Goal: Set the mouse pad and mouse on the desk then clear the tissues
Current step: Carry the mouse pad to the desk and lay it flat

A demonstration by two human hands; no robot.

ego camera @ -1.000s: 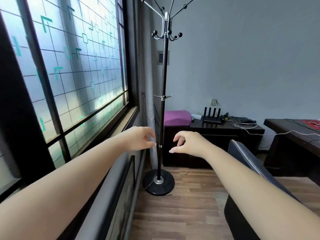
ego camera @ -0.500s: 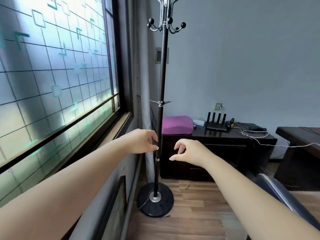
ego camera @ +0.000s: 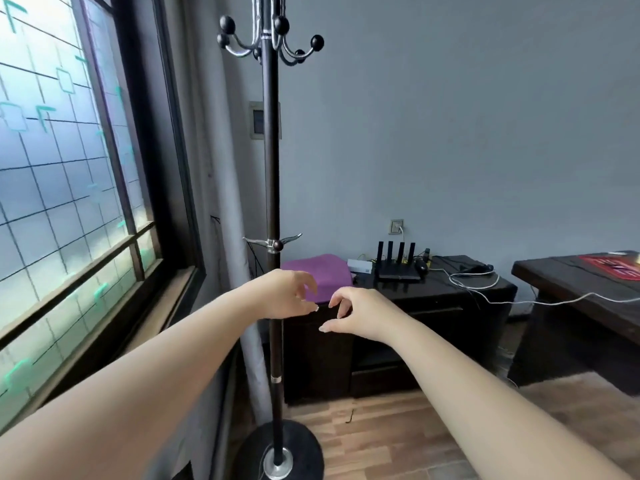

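Observation:
My left hand (ego camera: pixel 287 294) and my right hand (ego camera: pixel 360 313) are stretched out in front of me at chest height, fingers loosely curled and apart, holding nothing. Their fingertips nearly meet. At the far right stands a dark wooden desk (ego camera: pixel 568 282) with a red mat (ego camera: pixel 613 268) lying on its top, which could be the mouse pad. A small dark mouse-like object (ego camera: pixel 420 267) lies on the low black cabinet (ego camera: pixel 433 306) beyond my hands. I see no tissues.
A tall black coat stand (ego camera: pixel 272 188) rises just behind my left hand, its round base (ego camera: pixel 280 455) on the wood floor. The cabinet carries a purple folded cloth (ego camera: pixel 327 271), a router (ego camera: pixel 398 265) and white cables (ego camera: pixel 485 289). A frosted window (ego camera: pixel 62 188) fills the left.
The view has swung right and closer to the coat stand and cabinet; the desk with the red mat has come into view. Both hands stay extended and empty, now closer together.

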